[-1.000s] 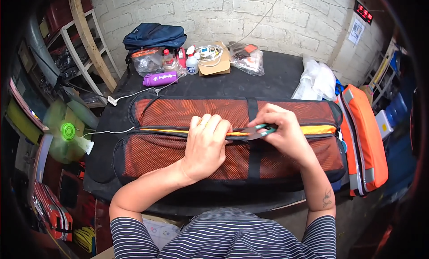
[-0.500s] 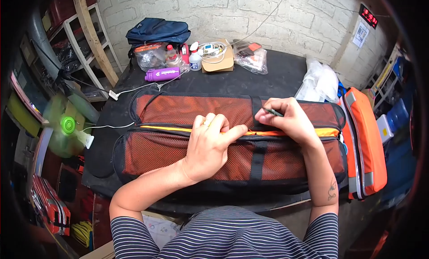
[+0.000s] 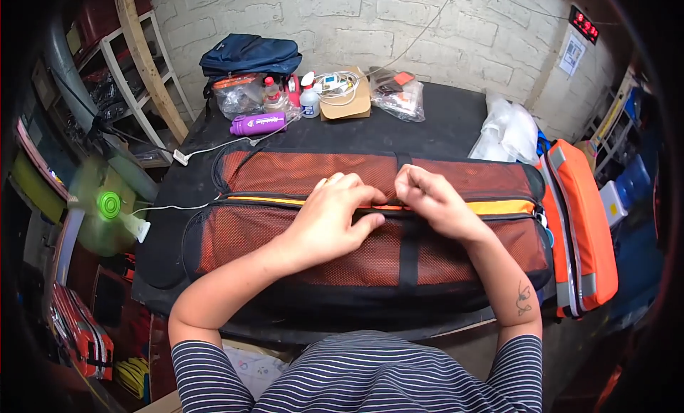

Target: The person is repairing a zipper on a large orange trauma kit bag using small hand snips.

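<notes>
A long black bag (image 3: 342, 262) with orange-backed mesh lies across the table in front of me. Along its middle runs a slit between black edges, with a bright orange strip (image 3: 499, 208) showing in it. My left hand (image 3: 331, 217) rests palm down over this slit, thumb and forefinger apart on either side of it. Just to its right, close above the slit, my right hand (image 3: 436, 205) is closed with the fingers curled. Whatever lies in its grip is hidden. A black webbing strap (image 3: 409, 260) crosses the mesh below my right hand.
On the black table (image 3: 449, 121) behind the bag are a purple bottle (image 3: 258, 124), a spray bottle (image 3: 309, 101), a cardboard box (image 3: 347, 111) and clear plastic bags (image 3: 399, 99). An orange bag (image 3: 584, 228) stands at the right. A fan (image 3: 108, 205) is at the left.
My left hand has loosened from a pinch, thumb and forefinger now apart. My right hand has moved left and turned; the small dark tool seen in it is out of sight.
</notes>
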{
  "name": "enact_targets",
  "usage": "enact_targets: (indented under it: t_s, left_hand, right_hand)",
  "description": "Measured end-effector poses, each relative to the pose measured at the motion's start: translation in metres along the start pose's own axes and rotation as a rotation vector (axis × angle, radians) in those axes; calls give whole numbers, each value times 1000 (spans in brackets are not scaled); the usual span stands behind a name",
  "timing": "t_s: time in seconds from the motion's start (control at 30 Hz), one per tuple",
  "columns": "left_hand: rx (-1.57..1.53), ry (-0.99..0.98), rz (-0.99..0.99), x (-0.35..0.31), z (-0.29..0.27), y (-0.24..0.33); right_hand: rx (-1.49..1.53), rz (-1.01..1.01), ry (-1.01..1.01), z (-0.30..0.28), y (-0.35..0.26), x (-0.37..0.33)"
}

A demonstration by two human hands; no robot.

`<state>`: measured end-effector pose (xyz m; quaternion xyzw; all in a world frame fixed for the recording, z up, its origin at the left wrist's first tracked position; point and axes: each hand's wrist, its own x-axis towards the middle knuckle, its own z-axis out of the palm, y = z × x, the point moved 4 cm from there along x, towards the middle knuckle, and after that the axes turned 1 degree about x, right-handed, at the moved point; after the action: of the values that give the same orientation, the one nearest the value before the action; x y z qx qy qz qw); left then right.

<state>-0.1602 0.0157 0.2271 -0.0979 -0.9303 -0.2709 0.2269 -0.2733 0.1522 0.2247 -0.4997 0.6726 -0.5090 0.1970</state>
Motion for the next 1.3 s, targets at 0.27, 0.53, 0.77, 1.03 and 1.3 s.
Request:
enact_targets:
  t_s: [0.27,0.53,0.77,1.03,1.3]
  left_hand:
    - [-104,8,-39,35,11,-25]
    - [-213,8,-83,26,21,-35]
    - [-142,149,-24,15,24,-24]
    - [-122,189,9,15,26,-24]
    - [-110,191,12,15,27,-23]
  right_hand:
    - [424,117,195,-33,-4,-7]
    - [38,179,74,-43,-21,-55]
    - [-553,78,393,-2,-21,-48]
    - [-636,-10,446,17,-22,-35]
    - [-676,-71,474,19,-17,-33]
